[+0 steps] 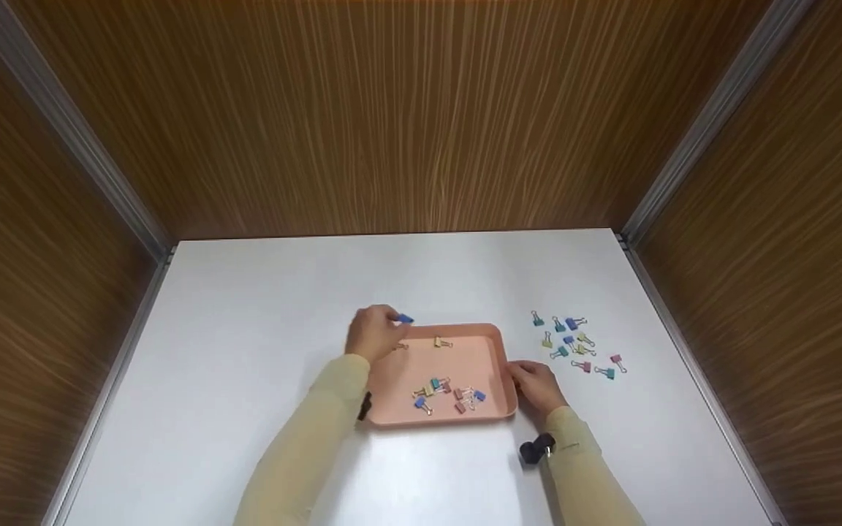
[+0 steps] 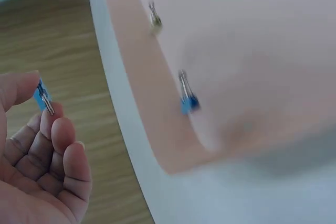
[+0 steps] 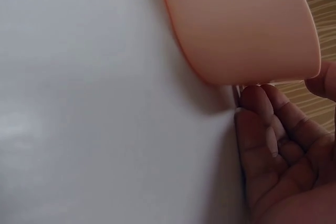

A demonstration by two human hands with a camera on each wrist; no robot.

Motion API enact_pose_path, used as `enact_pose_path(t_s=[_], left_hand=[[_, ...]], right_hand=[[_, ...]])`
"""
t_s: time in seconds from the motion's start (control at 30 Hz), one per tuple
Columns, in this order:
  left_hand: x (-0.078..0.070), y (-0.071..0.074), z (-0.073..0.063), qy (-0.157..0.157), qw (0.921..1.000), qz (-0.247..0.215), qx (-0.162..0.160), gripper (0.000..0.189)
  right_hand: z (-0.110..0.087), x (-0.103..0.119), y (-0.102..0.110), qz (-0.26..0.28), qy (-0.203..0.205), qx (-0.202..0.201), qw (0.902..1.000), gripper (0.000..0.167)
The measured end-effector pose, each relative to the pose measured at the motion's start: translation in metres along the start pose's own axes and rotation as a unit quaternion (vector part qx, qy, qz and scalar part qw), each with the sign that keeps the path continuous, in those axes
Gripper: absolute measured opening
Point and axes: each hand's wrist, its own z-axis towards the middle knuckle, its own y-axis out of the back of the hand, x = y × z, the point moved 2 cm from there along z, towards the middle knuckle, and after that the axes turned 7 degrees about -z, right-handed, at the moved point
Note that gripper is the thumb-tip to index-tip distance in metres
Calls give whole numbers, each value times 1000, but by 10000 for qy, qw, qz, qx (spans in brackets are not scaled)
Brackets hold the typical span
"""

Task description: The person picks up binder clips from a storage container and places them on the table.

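Note:
My left hand is over the far left corner of the pink tray, pinching a blue binder clip between thumb and fingertips. Inside the tray, a blue binder clip and a yellow binder clip lie along the far wall. Several more pink, yellow, blue and teal clips are bunched near its front, among them a blue one. At the tray's right wall my right hand grips the edge, thumb by the rim and fingers curled below it.
Right of the tray, several loose binder clips are scattered on the white table, such as a pink one and a teal one. Wood-grain panels enclose the table at the back and both sides.

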Motion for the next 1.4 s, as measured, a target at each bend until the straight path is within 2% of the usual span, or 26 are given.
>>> enact_pose_path(t_s=[0.17, 0.33, 0.6, 0.77, 0.9, 1.1, 1.4], left_hand=[[33, 31, -2, 315, 9992, 75, -244, 26], [73, 62, -8, 422, 9975, 361, -441, 25], [143, 114, -33, 978, 9914, 645, -577, 29], [176, 143, -52, 1463, 9842, 672, -734, 30], [198, 158, -67, 1688, 9786, 815, -843, 31], [213, 175, -84, 2016, 9702, 813, -1070, 33], [210, 185, -101, 2188, 9650, 747, -1242, 33]], right_hand=[[2, -2, -2, 305, -89, 27, 9995, 35], [2, -2, -4, 518, -129, 14, 9986, 32], [1, -5, -7, 458, -94, -56, 9989, 39], [2, -4, -10, 388, -58, -46, 9992, 42], [1, -3, -11, 434, -71, -29, 9990, 37], [2, -2, -11, 485, -70, 19, 9988, 38], [3, -6, -10, 483, -80, 46, 9988, 36]])
